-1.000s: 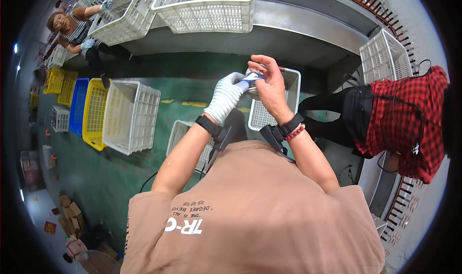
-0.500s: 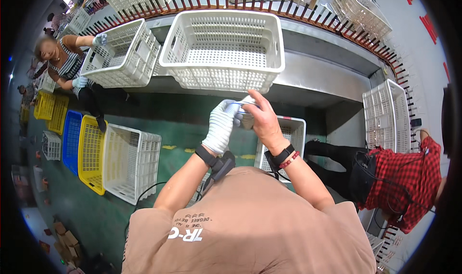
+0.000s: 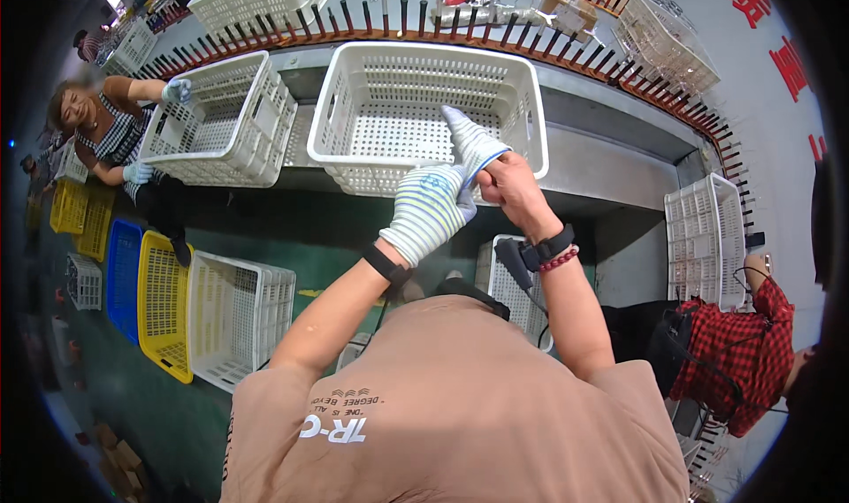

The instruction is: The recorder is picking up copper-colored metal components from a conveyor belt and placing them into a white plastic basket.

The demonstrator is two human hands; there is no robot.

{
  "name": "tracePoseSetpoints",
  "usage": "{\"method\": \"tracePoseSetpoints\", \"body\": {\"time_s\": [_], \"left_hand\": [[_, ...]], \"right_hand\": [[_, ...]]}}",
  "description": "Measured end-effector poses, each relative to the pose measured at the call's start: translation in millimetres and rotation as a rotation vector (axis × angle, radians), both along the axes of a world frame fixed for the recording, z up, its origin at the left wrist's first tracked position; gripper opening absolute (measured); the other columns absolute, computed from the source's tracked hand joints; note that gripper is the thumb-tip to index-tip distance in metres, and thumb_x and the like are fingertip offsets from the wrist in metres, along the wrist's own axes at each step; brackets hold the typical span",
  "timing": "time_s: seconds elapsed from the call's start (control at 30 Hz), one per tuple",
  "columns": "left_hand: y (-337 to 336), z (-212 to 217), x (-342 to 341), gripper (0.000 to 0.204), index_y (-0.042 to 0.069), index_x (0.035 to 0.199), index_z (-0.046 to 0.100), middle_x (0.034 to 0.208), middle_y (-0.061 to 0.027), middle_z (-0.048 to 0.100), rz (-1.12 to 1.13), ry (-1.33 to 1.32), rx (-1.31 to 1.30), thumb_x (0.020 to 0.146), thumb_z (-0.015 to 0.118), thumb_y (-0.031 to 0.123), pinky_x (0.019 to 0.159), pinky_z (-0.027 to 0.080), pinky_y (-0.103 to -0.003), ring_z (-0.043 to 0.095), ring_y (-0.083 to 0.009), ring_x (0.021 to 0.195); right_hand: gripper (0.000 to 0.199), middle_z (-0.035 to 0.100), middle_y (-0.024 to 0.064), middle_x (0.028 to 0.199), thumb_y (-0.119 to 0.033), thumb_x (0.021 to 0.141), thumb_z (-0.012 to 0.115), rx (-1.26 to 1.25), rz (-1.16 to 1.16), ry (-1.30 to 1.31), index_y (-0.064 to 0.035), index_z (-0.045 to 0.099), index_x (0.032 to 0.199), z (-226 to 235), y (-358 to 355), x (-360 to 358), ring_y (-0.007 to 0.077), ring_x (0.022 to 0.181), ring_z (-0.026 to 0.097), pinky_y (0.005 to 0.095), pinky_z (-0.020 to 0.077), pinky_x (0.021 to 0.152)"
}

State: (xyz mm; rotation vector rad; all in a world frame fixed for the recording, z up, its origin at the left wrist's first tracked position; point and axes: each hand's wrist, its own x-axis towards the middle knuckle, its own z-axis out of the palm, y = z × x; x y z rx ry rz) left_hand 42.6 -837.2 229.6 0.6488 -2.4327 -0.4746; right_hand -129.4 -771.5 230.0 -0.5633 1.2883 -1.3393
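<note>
My left hand [image 3: 429, 207] wears a white work glove with thin coloured stripes. Its fingers are closed on the edge of a second striped glove [image 3: 476, 145], which has a blue-edged cuff. My right hand [image 3: 516, 189] is at that cuff, its back and thumb side bare. Fabric hides most of the right fingers, so their pose does not show. The second glove's narrow tip points up and left, over a white plastic crate [image 3: 424, 156] with perforated sides. Inside, that crate shows only its perforated floor.
A curved rack of upright dark handles [image 3: 420, 21] runs behind the crate. Another white crate [image 3: 217, 123] stands left, beside a co-worker [image 3: 110, 127] in gloves. Yellow [image 3: 164, 304], blue [image 3: 124, 282] and white crates line the floor. A person in a red checked shirt [image 3: 734, 344] is at right.
Both hands have moved up toward the crate with the second glove. That glove, bunched between the hands before, now stretches out from the right hand. The view has tilted slightly.
</note>
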Motion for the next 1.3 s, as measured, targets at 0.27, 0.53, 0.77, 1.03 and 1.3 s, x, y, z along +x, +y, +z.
{"method": "tracePoseSetpoints", "body": {"time_s": [0.27,0.53,0.77,1.03,1.3], "left_hand": [[-25,56,24,0.042,0.004,0.104,0.062,0.071,-0.0221,0.062,-0.128,0.163,0.074,0.074,0.073,0.032,0.063,0.048,-0.050,0.062,-0.0440,0.067],[-20,4,43,0.025,0.009,0.079,0.067,0.073,-0.0106,0.061,0.665,0.004,-0.365,0.071,0.074,0.031,0.068,0.046,-0.043,0.062,-0.0314,0.071],[-2,-10,47,0.030,0.013,0.077,0.074,0.073,-0.0071,0.067,1.078,-0.452,-0.070,0.078,0.073,0.043,0.070,0.041,-0.042,0.062,-0.0259,0.070],[14,-47,21,0.032,0.012,0.060,0.061,0.055,-0.0107,0.057,0.995,-0.481,-0.227,0.085,0.061,0.031,0.047,0.029,-0.044,0.051,-0.0246,0.046],[-6,-64,-5,0.039,0.011,0.060,0.062,0.054,-0.0114,0.056,0.827,-0.469,-0.301,0.086,0.061,0.039,0.052,0.028,-0.044,0.047,-0.0253,0.046]], "right_hand": [[0.040,0.071,0.0110,0.127,-0.001,0.096,0.050,-0.441,-0.043,0.012,0.0044,0.064,0.133,-1,-77,5,0.0222,0.115,0.068,0.0355,0.0531,0.100],[0.051,0.056,0.0120,0.150,-0.033,0.108,0.050,-0.592,0.551,-0.252,-0.0065,0.050,0.151,-55,-186,80,0.0260,0.141,0.050,0.0431,0.0348,0.121],[0.048,0.053,0.0072,0.155,-0.035,0.108,0.051,-0.315,1.195,-0.864,-0.0144,0.051,0.152,-123,-272,168,0.0244,0.145,0.046,0.0462,0.0302,0.126],[0.051,0.046,0.0148,0.157,-0.026,0.113,0.038,-0.377,1.101,-0.485,-0.0005,0.040,0.157,6,-160,148,0.0264,0.147,0.043,0.0419,0.0295,0.127],[0.053,0.058,0.0108,0.144,-0.046,0.109,0.046,0.121,1.202,-0.533,-0.0111,0.052,0.148,-118,-237,125,0.0278,0.132,0.053,0.0456,0.0394,0.114]]}}
